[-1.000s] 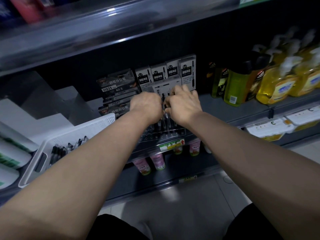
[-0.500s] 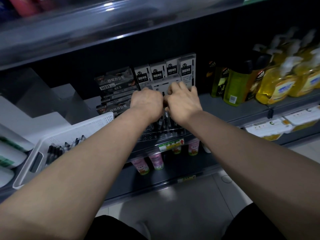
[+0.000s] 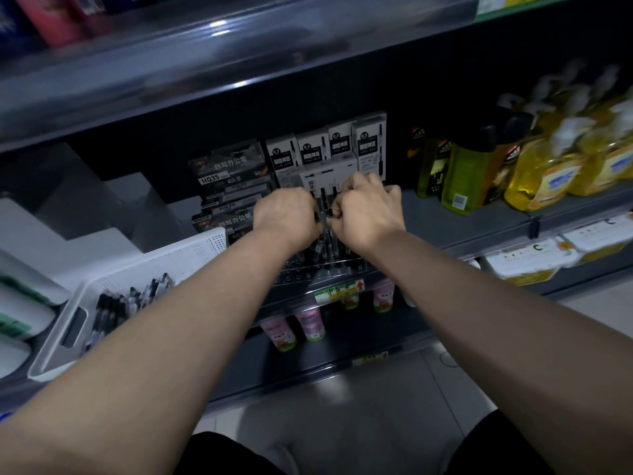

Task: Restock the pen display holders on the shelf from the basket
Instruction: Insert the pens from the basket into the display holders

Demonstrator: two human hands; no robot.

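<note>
a slim dark pen (image 3: 329,211) is pinched by the curled right hand (image 3: 368,210), just above the perforated pen display holder (image 3: 322,270). what the fisted left hand (image 3: 287,214) holds cannot be told. a white perforated plastic basket (image 3: 191,257) of pens (image 3: 137,296) is seen well left of the grip.

Dim throughout; glare streaks along the upper shelf edge (image 3: 222,32), perhaps from overhead lamps. Blurred yellow bottles (image 3: 555,166) at right; bowed wide-angle edges.
</note>
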